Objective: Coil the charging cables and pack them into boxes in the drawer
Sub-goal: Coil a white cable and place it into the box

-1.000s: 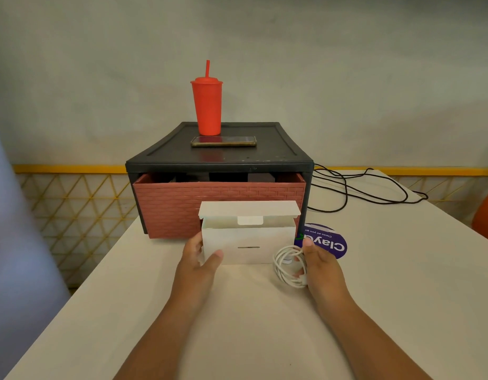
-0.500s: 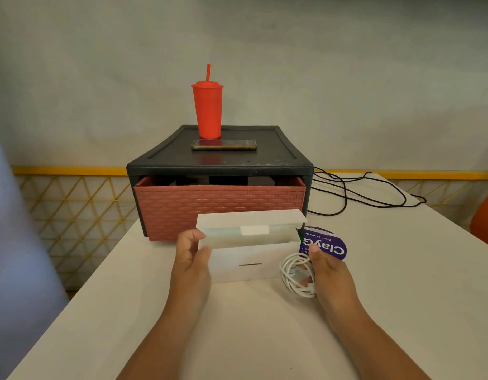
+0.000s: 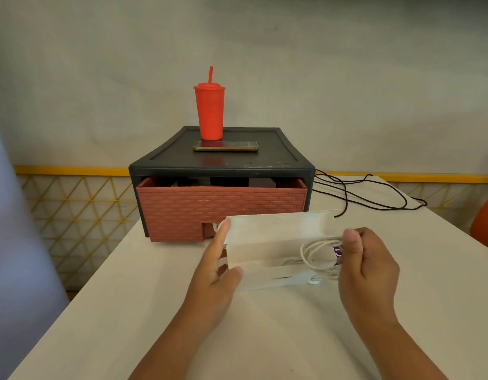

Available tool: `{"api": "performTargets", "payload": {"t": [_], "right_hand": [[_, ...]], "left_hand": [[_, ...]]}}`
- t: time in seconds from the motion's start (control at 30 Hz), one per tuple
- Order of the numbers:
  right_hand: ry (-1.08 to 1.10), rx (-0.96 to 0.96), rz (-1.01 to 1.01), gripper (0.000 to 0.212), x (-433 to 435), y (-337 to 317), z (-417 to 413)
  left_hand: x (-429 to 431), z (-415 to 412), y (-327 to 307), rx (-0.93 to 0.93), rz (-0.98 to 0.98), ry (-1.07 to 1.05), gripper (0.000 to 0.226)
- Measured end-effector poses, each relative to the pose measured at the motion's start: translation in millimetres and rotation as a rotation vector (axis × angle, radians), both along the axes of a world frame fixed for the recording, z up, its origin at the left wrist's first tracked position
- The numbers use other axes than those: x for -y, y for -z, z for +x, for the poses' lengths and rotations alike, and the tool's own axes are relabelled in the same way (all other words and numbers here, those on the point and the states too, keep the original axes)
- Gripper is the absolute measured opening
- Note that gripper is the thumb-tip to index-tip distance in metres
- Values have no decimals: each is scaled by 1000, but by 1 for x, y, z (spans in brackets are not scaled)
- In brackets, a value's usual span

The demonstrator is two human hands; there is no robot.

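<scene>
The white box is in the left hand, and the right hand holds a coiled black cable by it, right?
Not quite. The head view shows the coiled cable in the right hand is white, not black. The black cable lies loose on the table, farther back. The left hand does hold the white box.

The left hand and right hand are bare, with short, plain fingernails and uncovered wrists.
</scene>
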State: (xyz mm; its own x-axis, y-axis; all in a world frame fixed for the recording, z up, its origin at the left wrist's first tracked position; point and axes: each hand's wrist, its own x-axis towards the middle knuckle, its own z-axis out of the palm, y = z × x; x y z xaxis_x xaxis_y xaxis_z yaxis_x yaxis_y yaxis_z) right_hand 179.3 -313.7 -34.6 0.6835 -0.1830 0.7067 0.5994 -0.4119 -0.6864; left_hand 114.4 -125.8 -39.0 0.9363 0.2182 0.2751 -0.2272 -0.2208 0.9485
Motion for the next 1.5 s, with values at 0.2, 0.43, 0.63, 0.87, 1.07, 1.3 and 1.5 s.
{"api": "performTargets", "payload": {"t": [0.2, 0.43, 0.63, 0.87, 1.07, 1.3, 1.5], "right_hand": [[91, 427, -414, 53, -6, -3, -7], [0, 484, -819, 53, -20, 6, -9], [-141, 196, -968, 19, -19, 3, -15], [-310, -20, -1038, 57, -10, -5, -17], [-288, 119, -934, 49, -8, 1, -11], [-81, -19, -399, 36, -1, 2, -2], [-230, -493, -130, 55, -6, 10, 3]], "left_hand": [[18, -8, 3, 97, 204, 73, 74], [28, -13, 5, 108, 221, 138, 71], [20, -8, 11, 37, 190, 81, 68], [19, -8, 8, 4, 116, 79, 70], [8, -3, 9, -51, 48, 39, 69], [-15, 2, 9, -95, -36, -74, 47], [-13, 5, 9, -114, -14, -134, 43]]}}
